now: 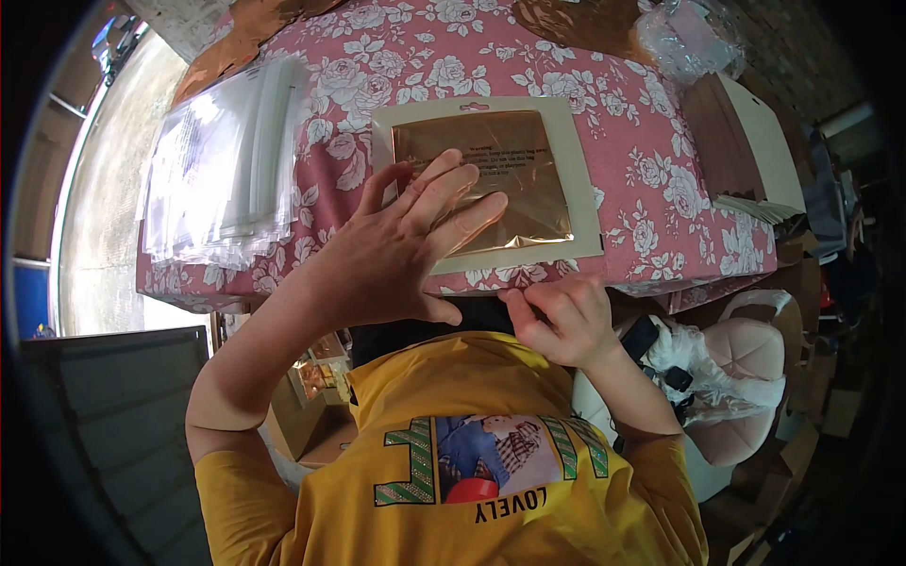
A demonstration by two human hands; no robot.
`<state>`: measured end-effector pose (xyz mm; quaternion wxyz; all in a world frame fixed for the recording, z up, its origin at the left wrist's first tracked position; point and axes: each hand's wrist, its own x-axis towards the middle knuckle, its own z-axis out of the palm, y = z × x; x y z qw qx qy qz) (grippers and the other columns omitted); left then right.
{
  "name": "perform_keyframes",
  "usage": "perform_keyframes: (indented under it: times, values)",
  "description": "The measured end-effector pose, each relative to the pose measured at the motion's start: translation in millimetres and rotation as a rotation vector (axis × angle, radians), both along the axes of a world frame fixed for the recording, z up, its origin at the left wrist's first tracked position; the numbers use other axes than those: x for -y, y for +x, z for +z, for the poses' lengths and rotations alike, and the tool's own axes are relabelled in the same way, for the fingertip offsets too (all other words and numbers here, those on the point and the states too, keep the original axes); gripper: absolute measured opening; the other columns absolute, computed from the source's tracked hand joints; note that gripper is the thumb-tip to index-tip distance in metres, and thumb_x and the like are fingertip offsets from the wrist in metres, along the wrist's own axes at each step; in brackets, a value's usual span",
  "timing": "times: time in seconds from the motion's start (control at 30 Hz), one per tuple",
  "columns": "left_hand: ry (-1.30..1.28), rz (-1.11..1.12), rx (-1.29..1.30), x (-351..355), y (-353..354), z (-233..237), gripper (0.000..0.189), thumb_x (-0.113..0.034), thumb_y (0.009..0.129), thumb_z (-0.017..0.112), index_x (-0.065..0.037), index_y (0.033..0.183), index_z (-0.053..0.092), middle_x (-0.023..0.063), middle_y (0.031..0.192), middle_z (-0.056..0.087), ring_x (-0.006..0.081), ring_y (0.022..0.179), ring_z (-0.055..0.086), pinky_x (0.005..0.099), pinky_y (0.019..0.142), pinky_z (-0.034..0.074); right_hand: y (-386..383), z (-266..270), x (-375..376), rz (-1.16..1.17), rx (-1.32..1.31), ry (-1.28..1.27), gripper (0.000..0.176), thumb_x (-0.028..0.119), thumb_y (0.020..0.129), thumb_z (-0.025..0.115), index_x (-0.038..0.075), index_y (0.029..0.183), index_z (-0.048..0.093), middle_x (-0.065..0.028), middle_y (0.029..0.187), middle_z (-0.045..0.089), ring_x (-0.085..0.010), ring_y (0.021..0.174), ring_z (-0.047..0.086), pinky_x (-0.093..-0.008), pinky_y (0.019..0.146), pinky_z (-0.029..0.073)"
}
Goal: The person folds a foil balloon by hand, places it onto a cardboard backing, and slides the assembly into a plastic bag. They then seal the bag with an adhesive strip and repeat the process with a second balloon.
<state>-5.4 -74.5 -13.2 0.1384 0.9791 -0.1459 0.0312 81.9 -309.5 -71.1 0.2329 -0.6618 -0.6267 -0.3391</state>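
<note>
A cream backing card (587,212) with a hang hole lies flat on the table, framing a shiny copper-gold foil sheet (528,203). Black warning text about a plastic bag shows over the foil, so clear film seems to cover it. My left hand (415,222) rests on the card's left part, fingers spread across the foil and thumb pointing toward my body. At the table's front edge, just below the card, my right hand (566,316) is closed with fingers curled. Whatever it pinches, if anything, is hidden or too small to tell.
A stack of clear plastic bags (226,165) lies at the table's left. Cream cards (764,141) are stacked at the right, near crumpled clear plastic (689,38). Brown-copper sheets (576,26) lie at the back. A padded chair (741,377) stands right of me.
</note>
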Motion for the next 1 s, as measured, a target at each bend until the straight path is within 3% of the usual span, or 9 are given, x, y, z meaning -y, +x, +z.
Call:
perform_keyframes:
  times: [0.1,0.3,0.47,0.63,0.73,0.87,0.93,0.97,1.0]
  values:
    - [-0.009,0.001,-0.001,0,0,-1,0.115,-0.049,0.056,0.090,-0.021,0.154,0.036,0.0154,0.151,0.037,0.0301,0.149,0.026,0.0511,0.116,0.018,0,-1,-1,-0.027,0.043,-0.030,0.012,0.014,0.077,0.068,0.016,0.088,0.064,0.0024,0.091,0.058,-0.0130,0.081,0.052,-0.0265,0.068,0.043]
    - [0.024,-0.027,-0.003,-2,0,1,0.122,-0.064,0.052,0.085,-0.021,0.155,0.034,0.0174,0.152,0.034,0.0308,0.148,0.027,0.0524,0.117,0.019,-2,1,0,-0.107,0.168,-0.106,0.013,0.019,0.082,0.062,0.017,0.094,0.065,0.0037,0.090,0.057,-0.0121,0.083,0.051,-0.0252,0.076,0.042]
    - [0.062,-0.007,0.045,2,-1,4,0.121,-0.066,0.051,0.084,-0.016,0.151,0.039,0.0154,0.150,0.039,0.0318,0.147,0.028,0.0525,0.115,0.026,-4,-7,-2,-0.153,0.230,-0.083,0.010,0.021,0.083,0.060,0.019,0.092,0.064,0.0055,0.089,0.056,-0.0107,0.081,0.049,-0.0249,0.077,0.040]
    - [0.136,-0.019,0.076,2,-2,2,0.113,-0.084,0.065,0.062,-0.015,0.151,0.039,0.0190,0.147,0.042,0.0331,0.147,0.029,0.0532,0.115,0.024,-5,-16,-2,-0.174,0.313,-0.072,0.007,0.022,0.083,0.059,0.021,0.089,0.062,0.0064,0.088,0.053,-0.0092,0.080,0.048,-0.0247,0.075,0.038]
    - [0.146,-0.031,0.082,0,-1,0,0.114,-0.085,0.064,0.062,-0.014,0.151,0.039,0.0202,0.148,0.041,0.0347,0.147,0.028,0.0536,0.116,0.023,-9,-33,3,-0.183,0.317,-0.110,0.008,0.024,0.083,0.059,0.021,0.090,0.061,0.0063,0.091,0.052,-0.0093,0.082,0.047,-0.0253,0.074,0.037]
    - [0.136,-0.034,0.037,0,-2,4,0.113,-0.085,0.065,0.061,-0.016,0.151,0.038,0.0205,0.150,0.038,0.0362,0.148,0.026,0.0542,0.116,0.022,-9,-85,22,-0.131,0.188,-0.267,0.014,0.023,0.084,0.058,0.017,0.096,0.062,0.0036,0.093,0.052,-0.0116,0.088,0.051,-0.0265,0.077,0.039]
    - [0.141,-0.039,-0.002,0,0,5,0.114,-0.085,0.065,0.061,-0.017,0.153,0.035,0.0201,0.152,0.035,0.0368,0.148,0.024,0.0544,0.117,0.021,-4,-128,41,-0.073,-0.207,-0.429,0.012,0.019,0.083,0.063,0.014,0.094,0.065,-0.0013,0.087,0.057,-0.0194,0.082,0.056,-0.0328,0.072,0.043]
    - [0.123,-0.040,-0.020,-1,1,5,0.114,-0.084,0.065,0.062,-0.019,0.154,0.032,0.0194,0.153,0.034,0.0361,0.149,0.023,0.0540,0.117,0.021,-2,-153,50,-0.090,-0.586,-0.395,0.014,0.013,0.084,0.068,0.006,0.095,0.063,-0.0098,0.089,0.060,-0.0312,0.083,0.060,-0.0408,0.073,0.047]
    - [0.131,-0.040,-0.030,0,1,7,0.114,-0.083,0.065,0.064,-0.019,0.154,0.032,0.0190,0.154,0.033,0.0358,0.149,0.023,0.0536,0.117,0.020,4,-175,61,-0.168,-0.709,-0.340,0.014,0.013,0.086,0.069,0.005,0.095,0.063,-0.0112,0.089,0.061,-0.0321,0.085,0.061,-0.0406,0.076,0.049]
